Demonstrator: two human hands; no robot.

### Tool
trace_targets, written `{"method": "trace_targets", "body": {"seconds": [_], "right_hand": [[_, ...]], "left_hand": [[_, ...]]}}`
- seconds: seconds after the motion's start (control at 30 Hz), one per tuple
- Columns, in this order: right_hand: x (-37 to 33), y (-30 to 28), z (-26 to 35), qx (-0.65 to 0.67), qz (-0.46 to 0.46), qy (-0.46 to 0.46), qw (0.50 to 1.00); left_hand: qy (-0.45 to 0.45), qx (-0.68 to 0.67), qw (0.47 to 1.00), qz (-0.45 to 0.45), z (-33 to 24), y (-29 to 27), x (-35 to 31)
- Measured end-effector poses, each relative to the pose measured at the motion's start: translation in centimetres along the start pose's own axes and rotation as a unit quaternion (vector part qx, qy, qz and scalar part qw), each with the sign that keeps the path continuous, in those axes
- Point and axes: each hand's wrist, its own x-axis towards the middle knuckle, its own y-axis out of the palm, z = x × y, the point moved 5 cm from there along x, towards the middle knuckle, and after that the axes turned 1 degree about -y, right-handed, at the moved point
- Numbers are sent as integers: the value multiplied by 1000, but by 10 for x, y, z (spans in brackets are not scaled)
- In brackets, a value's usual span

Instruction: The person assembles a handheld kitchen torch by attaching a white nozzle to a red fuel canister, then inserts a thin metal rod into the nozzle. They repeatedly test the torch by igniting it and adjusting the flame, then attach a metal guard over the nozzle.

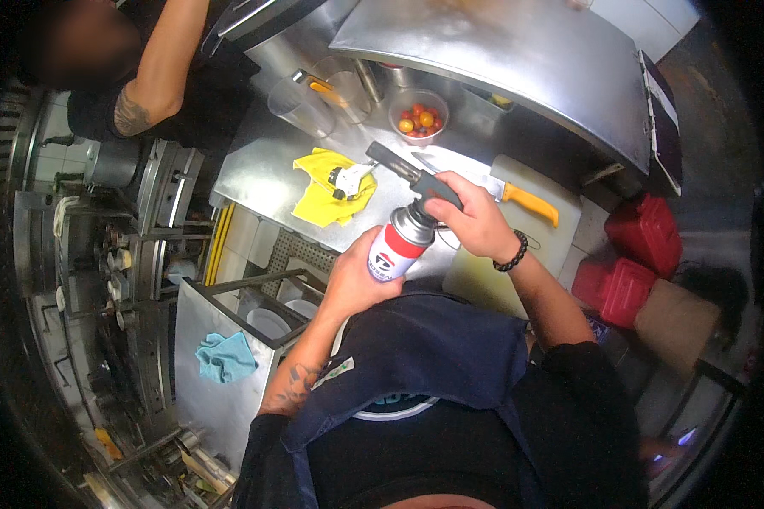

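Note:
My left hand (pixel 358 276) is wrapped around a white and red gas canister (pixel 401 245), held tilted in front of my apron. At the canister's top, my right hand (pixel 469 214) grips a black blowtorch head (pixel 412 176), its nozzle aimed to the far left. The torch head sits against the canister's neck; whether the two are locked together cannot be made out. Beyond the nozzle lies a yellow cloth (pixel 321 204) with a small white and black object (pixel 345 181) on it. Close to my right hand, a knife with a yellow handle (pixel 530 204) rests on a pale cutting board (pixel 564 222).
A bowl of tomatoes (pixel 418 117) and clear containers (pixel 301 109) stand at the counter's back, under a steel shelf (pixel 501 51). A blue cloth (pixel 227 357) lies on a steel surface at left. Red bins (pixel 643 235) are at right. Another person's arm (pixel 163 72) shows far left.

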Motion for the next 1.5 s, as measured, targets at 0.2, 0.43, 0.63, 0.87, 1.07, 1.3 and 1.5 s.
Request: {"method": "trace_targets", "body": {"seconds": [0.2,0.43,0.63,0.87,1.07,1.3,1.5], "right_hand": [[-18,2,-7,4,-69,-12,998],[-21,-21,-24,93,-6,49,994],[-11,-103,-27,-114,-203,-6,972],[-19,-153,-85,-500,-175,139,836],[-24,-163,-137,-538,-186,76,818],[23,-69,-39,-520,-131,-146,831],[90,90,-63,-373,7,64,926]], "left_hand": [[10,49,998,-44,2,10,-5],[48,58,997,-11,2,9,-11],[6,-94,995,15,24,-2,-14],[22,-179,983,-35,35,-8,-18],[9,-218,975,-32,44,-5,-20],[-23,-225,972,-70,80,3,-33],[-49,-268,950,-155,119,1,-47]]}}
